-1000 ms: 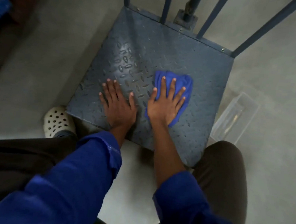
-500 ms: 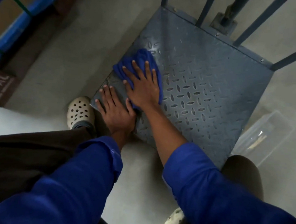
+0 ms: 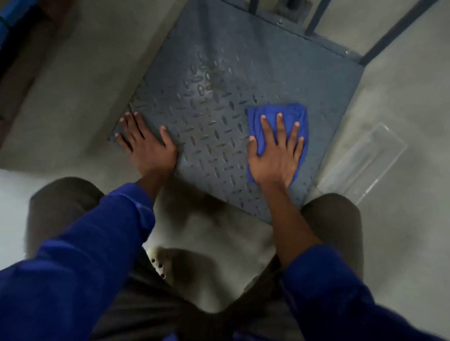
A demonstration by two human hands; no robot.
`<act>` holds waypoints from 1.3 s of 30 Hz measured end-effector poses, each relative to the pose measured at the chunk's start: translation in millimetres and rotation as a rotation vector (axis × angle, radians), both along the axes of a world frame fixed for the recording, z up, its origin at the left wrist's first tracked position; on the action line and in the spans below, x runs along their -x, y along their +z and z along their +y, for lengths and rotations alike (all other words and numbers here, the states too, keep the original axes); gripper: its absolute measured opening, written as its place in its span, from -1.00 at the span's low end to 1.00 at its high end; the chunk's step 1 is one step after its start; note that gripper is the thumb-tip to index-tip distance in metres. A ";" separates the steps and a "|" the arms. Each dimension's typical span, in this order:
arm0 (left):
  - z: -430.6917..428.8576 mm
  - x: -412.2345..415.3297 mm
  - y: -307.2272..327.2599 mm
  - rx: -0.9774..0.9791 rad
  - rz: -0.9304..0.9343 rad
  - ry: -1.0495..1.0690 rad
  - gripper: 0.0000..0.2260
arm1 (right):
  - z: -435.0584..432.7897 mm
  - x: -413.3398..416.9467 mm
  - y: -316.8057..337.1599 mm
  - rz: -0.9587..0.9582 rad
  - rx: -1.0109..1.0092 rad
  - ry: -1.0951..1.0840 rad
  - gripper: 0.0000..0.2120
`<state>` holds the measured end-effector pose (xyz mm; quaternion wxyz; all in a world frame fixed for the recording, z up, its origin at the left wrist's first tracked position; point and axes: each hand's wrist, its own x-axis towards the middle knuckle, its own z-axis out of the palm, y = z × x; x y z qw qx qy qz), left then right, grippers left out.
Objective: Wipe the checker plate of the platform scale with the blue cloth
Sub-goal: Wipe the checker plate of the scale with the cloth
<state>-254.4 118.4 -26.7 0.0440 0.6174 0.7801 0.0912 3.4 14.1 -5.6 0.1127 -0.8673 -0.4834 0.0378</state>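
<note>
Pressing hands (image 3: 148, 146) (image 3: 275, 158), two (one blue cloth (image 3: 294, 112))

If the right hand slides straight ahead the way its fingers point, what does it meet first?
Bare checker plate lies ahead of the right hand and blue cloth; the first obstacle is probably the post base at the far edge, though depth is unclear.

The checker plate (image 3: 222, 111) is dark grey painted metal, matt, with raised lozenge treads and a dull scuffed patch toward its far middle. The blue cloth (image 3: 297, 116) is soft crumpled fabric. Right of the plate a clear plastic tray (image 3: 362, 164) looks glossy. The floor (image 3: 409, 103) is smooth matt concrete.
</note>
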 end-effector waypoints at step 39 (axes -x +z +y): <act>1.8 -3.1 1.4 0.135 -0.011 -0.150 -0.28 | -7.7 68.3 -4.8 -0.036 0.049 -0.102 -0.36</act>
